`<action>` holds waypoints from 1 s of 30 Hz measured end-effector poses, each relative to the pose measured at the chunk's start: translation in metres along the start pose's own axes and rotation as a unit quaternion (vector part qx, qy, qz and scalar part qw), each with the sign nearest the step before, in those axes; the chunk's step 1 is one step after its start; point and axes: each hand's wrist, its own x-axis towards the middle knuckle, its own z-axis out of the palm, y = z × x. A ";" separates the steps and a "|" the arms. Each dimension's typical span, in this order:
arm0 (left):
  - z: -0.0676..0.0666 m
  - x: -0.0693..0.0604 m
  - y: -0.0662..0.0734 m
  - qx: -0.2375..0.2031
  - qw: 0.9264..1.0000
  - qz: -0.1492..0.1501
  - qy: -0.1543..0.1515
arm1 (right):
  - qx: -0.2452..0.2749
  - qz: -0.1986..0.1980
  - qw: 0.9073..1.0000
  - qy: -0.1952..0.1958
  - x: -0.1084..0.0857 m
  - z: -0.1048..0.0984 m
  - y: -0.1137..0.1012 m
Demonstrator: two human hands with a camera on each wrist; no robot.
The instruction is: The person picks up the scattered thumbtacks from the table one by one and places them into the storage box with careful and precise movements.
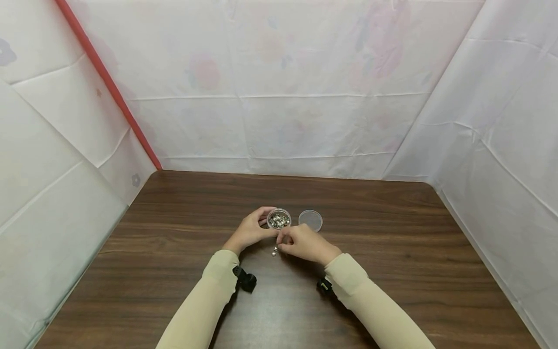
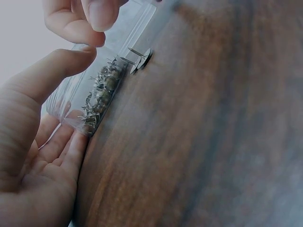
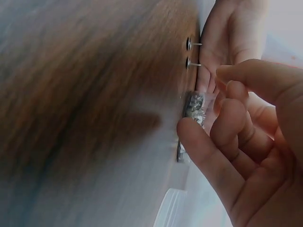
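In the head view my left hand [image 1: 252, 230] holds a clear round plastic box [image 1: 279, 210] on the table, thumb on the near side and fingers round the far side. The box contains several silvery thumbtacks [image 2: 100, 97]. Just in front of it, two loose thumbtacks [image 1: 274, 251] stand on their heads, pins up, as the right wrist view shows. My right hand [image 1: 305, 242] hovers close to them. Its thumb and index finger are bent and apart, with nothing visible between them; the other fingers are loosely curled.
A clear round lid [image 1: 310, 220] lies right of the box, behind my right hand. The brown wood-grain table [image 1: 174, 291] is bounded by white floral sheets [image 1: 279, 121] at the back and sides. A red strip [image 1: 109, 85] runs down the left corner.
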 end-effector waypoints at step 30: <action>-0.001 -0.001 0.003 -0.002 1.000 0.001 -0.002 | -0.064 -0.019 0.998 -0.016 0.004 0.006 -0.009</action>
